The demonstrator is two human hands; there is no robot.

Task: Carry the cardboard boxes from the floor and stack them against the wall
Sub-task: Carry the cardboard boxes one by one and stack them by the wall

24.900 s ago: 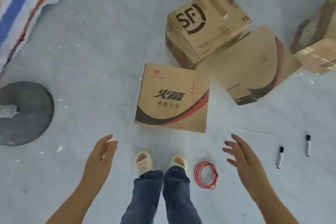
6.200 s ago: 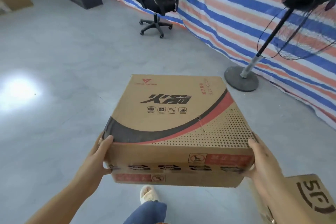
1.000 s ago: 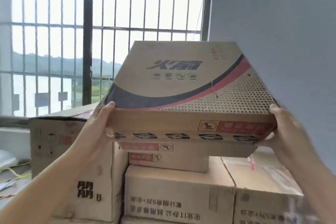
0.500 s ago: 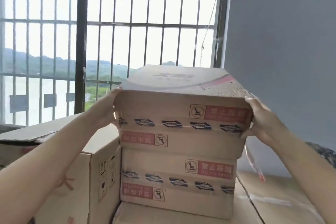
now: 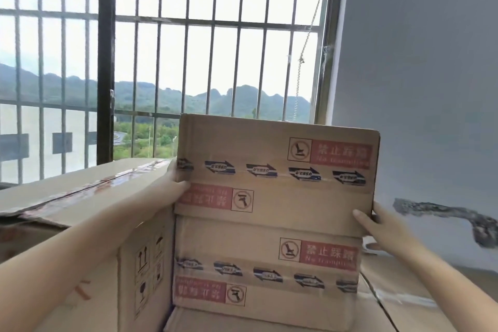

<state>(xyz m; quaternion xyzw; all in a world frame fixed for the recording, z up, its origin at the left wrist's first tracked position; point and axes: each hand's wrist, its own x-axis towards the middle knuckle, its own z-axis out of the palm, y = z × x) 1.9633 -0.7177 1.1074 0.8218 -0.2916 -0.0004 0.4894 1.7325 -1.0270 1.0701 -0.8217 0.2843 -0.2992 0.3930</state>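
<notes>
From the head camera, the top cardboard box [image 5: 277, 164] sits squarely on a matching lower box [image 5: 265, 269], the two front faces nearly flush, each with a red warning label and a strip of tape printed with blue arrows. The left hand [image 5: 172, 188] grips the top box at its left edge, thumb on the front face and the other fingers hidden round the side. The right hand [image 5: 376, 226] holds the top box's lower right corner, thumb on the front face and fingers wrapped round the right side.

Touching the top box's left side stands a taller carton [image 5: 89, 213], its taped lid about level with the top box's middle. Under the lower box, more flat cardboard [image 5: 390, 294] spreads to the right. Behind the top box is a barred window [image 5: 167, 56] with green hills beyond, and to its right a grey wall [image 5: 420, 75] with a dark patched streak.
</notes>
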